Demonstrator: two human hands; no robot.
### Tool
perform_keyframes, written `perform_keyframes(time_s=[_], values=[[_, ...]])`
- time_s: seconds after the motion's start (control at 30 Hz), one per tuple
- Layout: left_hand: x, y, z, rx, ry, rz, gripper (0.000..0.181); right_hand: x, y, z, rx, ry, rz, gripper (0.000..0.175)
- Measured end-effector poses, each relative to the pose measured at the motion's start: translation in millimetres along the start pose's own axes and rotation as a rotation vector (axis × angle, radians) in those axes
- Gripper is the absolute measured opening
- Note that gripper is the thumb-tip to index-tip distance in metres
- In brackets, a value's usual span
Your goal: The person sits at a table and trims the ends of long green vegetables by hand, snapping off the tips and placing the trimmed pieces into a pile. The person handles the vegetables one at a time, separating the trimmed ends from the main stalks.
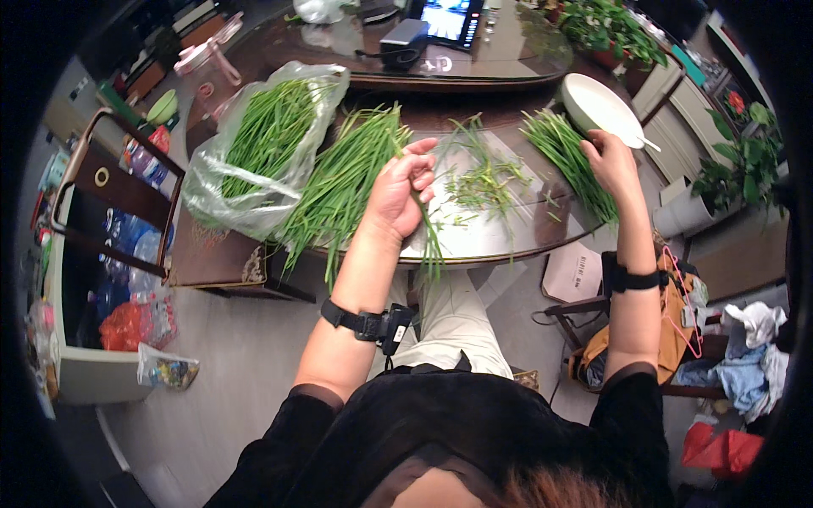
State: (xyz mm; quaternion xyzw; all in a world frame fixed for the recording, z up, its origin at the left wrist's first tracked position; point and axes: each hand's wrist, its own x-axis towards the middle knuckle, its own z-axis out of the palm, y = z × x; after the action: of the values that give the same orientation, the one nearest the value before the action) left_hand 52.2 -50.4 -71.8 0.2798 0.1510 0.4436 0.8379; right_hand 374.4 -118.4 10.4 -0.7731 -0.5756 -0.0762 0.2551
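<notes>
My left hand (405, 187) is closed around a few green stalks, whose ends hang below it over the table edge. Beside it lies a large loose pile of long green stalks, likely garlic chives (349, 171). Further left, an open clear plastic bag (209, 181) holds more of them. In the middle, short trimmings and wilted bits (486, 181) are scattered on a pale sheet. My right hand (608, 159) is at the upper end of a neater bundle of green stalks (562, 155); whether its fingers grip any is unclear. A white oval bowl (600, 108) stands just behind it.
A raised glass turntable (508, 57) carries a lit screen (450, 22) and a dark box (404, 41). A pink transparent jug (206, 76) stands behind the bag. A wooden chair (114, 254) is at left; clothes and a mustard bag (676, 317) lie at right.
</notes>
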Motion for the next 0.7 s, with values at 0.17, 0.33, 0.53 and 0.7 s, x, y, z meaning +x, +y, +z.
perform_keyframes(time_s=[0.17,0.33,0.53,0.7], values=[[-2,0,1,-0.105,-0.19,-0.082,0.033,-13,-63,32,0.627,-0.262,-0.045,0.03],[-7,0,4,-0.077,-0.273,-0.169,0.032,-31,-139,56,0.949,-0.529,-0.151,0.032],[-11,-3,5,-0.012,-0.217,-0.181,0.015,-34,-169,68,1.072,-0.704,0.013,0.027],[-11,-3,5,-0.05,-0.185,-0.186,0.026,-31,-158,70,1.162,-0.666,0.108,0.023]])
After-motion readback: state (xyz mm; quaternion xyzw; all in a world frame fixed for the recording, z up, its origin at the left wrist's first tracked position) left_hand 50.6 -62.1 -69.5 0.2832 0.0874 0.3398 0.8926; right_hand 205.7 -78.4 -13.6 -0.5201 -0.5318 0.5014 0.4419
